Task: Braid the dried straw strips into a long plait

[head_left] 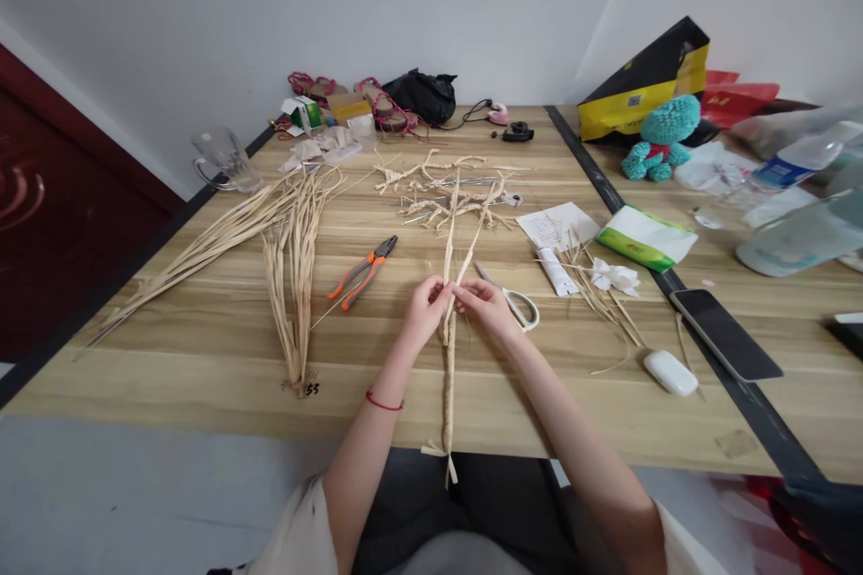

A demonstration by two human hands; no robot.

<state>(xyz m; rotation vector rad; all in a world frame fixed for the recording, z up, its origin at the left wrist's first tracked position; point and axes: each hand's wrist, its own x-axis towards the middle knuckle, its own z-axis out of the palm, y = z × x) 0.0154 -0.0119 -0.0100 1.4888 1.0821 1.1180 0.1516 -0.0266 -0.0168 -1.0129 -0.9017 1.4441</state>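
Pinching wrapped stem (pixel 449 386) w/ L hand (pixel 426 307) & R hand (pixel 486 305), grip closed; tail overhangs table edge (pixel 202 422), scissors (pixel 510 294) nr R.

Left hand (pixel 429 305), right hand (pixel 483 302) on forked stem (pixel 449 382)

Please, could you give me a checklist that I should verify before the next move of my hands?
1. Left hand on the wrapped stalk: ok, fingers at its fork.
2. Right hand there too: ok, beside the left.
3. Stalk's near end fully on the table: not ok, it overhangs the edge.
4. Pliers set down: ok.
5. Scissors set down: ok.
6. Grip firm enough: cannot tell.
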